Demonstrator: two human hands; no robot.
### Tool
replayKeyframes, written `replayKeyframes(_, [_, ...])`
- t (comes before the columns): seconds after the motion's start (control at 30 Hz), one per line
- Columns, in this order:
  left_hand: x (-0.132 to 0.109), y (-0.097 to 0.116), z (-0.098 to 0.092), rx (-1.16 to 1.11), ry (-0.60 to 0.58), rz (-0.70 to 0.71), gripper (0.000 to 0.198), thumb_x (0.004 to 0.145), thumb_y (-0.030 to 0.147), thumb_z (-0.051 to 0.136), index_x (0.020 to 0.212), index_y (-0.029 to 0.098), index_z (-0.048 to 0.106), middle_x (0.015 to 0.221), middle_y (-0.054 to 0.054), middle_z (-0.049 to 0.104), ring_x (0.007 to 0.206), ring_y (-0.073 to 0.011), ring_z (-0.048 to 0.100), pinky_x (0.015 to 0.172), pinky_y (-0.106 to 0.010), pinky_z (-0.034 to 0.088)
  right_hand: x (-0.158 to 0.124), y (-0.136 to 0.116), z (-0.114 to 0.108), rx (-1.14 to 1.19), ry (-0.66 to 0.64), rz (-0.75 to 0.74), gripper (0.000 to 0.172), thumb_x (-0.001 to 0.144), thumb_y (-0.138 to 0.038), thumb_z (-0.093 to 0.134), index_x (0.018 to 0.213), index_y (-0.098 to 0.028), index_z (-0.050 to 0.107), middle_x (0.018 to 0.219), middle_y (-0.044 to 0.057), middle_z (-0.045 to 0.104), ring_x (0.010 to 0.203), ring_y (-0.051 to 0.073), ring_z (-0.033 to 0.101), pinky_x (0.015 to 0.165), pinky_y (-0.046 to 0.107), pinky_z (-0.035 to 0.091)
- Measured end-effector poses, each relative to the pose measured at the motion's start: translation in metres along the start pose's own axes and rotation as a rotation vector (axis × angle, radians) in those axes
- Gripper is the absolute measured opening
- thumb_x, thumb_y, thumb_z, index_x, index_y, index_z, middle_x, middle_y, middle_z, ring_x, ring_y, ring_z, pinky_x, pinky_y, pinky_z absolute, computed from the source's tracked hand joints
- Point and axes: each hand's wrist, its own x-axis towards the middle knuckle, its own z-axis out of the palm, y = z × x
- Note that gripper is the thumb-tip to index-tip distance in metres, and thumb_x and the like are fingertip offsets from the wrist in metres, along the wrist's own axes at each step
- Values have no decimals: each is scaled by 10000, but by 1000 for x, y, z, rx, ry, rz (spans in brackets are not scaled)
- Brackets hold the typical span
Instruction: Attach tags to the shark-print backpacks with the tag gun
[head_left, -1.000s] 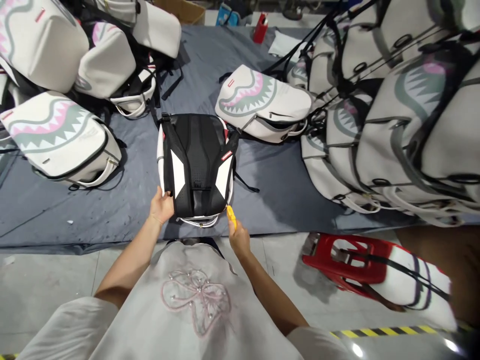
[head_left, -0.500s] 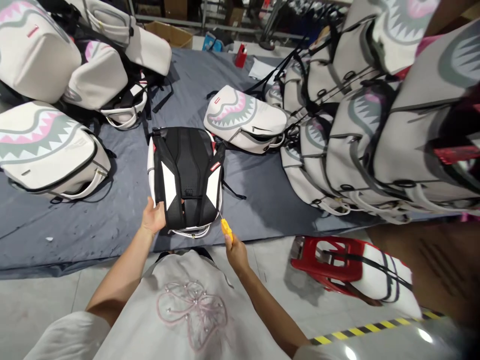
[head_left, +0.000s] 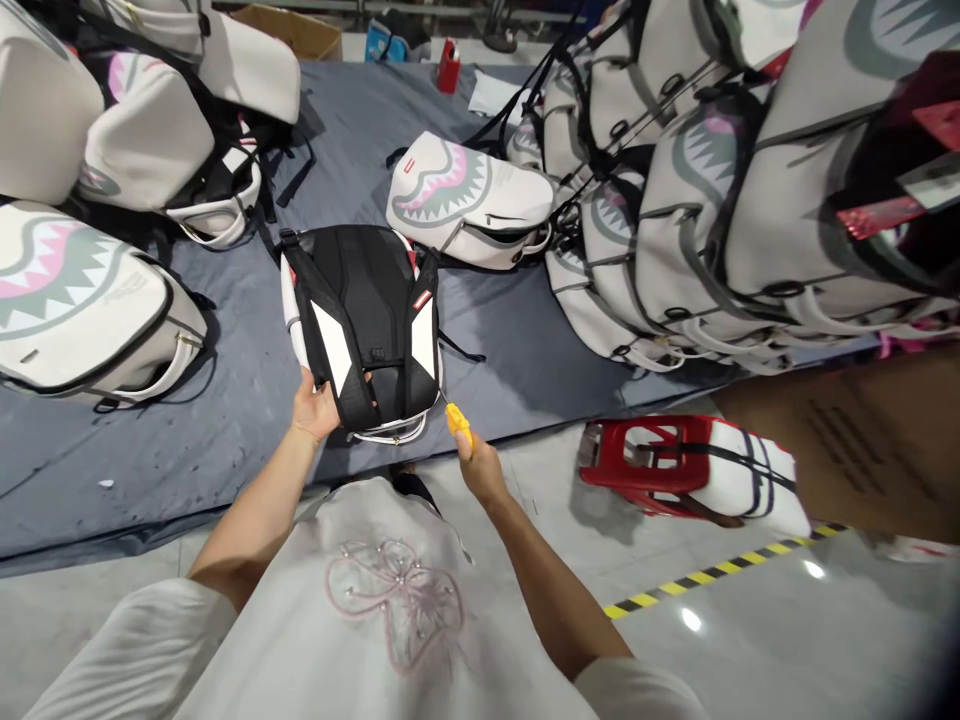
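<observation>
A backpack lies back-side up on the grey mat, showing black padding and black-and-white shoulder straps. My left hand grips its lower left corner at a strap. My right hand is closed round a small tool with a yellow handle, whose thin tip points at the backpack's lower right corner.
White shark-mouth backpacks lie about the mat: one just beyond, one at left, several stacked high at right. A red stool with a white bag on it stands on the floor at right. A yellow-black floor stripe runs nearby.
The view has shifted; the backpack, my hands and the yellow tool keep nearly the same grip and relation to each other.
</observation>
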Motion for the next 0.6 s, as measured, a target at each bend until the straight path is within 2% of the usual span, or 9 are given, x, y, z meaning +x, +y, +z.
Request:
replayKeyframes(0.13, [0,0,4,-7,53,-20,801,882,741,366,1350,120,555,1168,-202,698,1283,-360,546,1074,-607,404,-57,13,8,28,23,30,519,1006,-467,200,931,-197,635,732,86,685,675,230,639,591,292,378])
replayKeyframes(0.23, [1,0,8,-1,70,-32,785,895,722,369,1348,107,553,1156,-205,699,1253,-357,569,1060,-600,420,-89,6,20,-31,-51,30,482,1014,-464,241,938,-197,635,726,79,695,667,228,651,577,286,350])
replayKeyframes(0.37, [3,5,16,69,32,-33,745,897,708,387,1277,100,591,1119,-197,705,1182,-342,617,1029,-548,461,-88,-27,29,-212,-143,29,384,1026,-406,340,1022,-174,646,858,101,738,774,229,687,600,279,348])
replayKeyframes(0.43, [-3,9,20,166,52,-76,642,911,649,438,1189,102,626,1057,-187,715,1124,-334,646,980,-506,500,-80,-41,28,-303,-162,53,368,1025,-399,371,1039,-158,649,887,123,740,797,234,695,608,280,360])
replayKeyframes(0.5, [-18,6,23,336,183,-86,417,902,498,568,1088,133,647,988,-155,721,1106,-322,651,937,-457,523,-77,-50,25,-345,-159,79,385,1024,-417,375,1043,-153,654,884,141,737,799,246,700,616,286,379])
replayKeyframes(0.53, [-29,1,25,443,275,-30,305,870,401,644,1059,162,647,993,-134,718,1145,-317,630,945,-435,517,-77,-52,24,-337,-166,84,399,1024,-432,370,1038,-157,659,879,143,736,800,249,702,620,288,387])
replayKeyframes(0.57, [-40,-7,25,564,352,70,272,819,309,711,1057,194,645,1051,-117,710,1223,-313,581,984,-422,494,-77,-54,22,-314,-185,78,412,1023,-446,364,1026,-165,666,879,141,737,808,251,704,627,289,396])
replayKeyframes(0.6, [-50,-17,26,694,393,203,341,762,239,762,1083,228,644,1160,-106,685,1324,-313,495,1049,-423,446,-77,-55,21,-285,-211,65,426,1022,-459,356,1009,-177,675,886,137,739,824,250,705,637,287,403])
